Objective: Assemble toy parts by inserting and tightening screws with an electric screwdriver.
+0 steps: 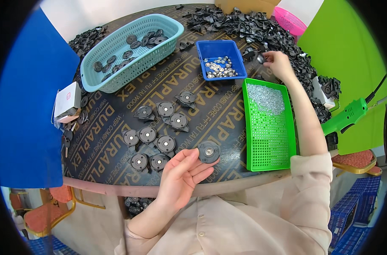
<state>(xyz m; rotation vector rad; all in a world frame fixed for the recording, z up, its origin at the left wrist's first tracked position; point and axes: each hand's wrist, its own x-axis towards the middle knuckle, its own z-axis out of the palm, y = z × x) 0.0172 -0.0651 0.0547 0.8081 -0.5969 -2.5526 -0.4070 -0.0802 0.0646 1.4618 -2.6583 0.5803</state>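
My left hand (179,172) is closed on the edge of a round black plastic disc (206,158) with a metal piece at its centre, held above the table's near edge. My right hand (280,66) reaches far out to the right and pinches a small dark plastic part (260,58) beside the heap of black parts (240,25). Left of my left hand, several black wheel-like assemblies (165,143) with metal centres lie in a loose group. A blue tray (199,63) of small metal pieces stands just left of my right hand.
Under my right forearm lies a green perforated tray (247,127) with small silver screws (268,100) at its far end. At the back left, a teal basket (136,66) holds black discs. A green power screwdriver (351,114) hangs at the right; a white box (67,100) stands far left.
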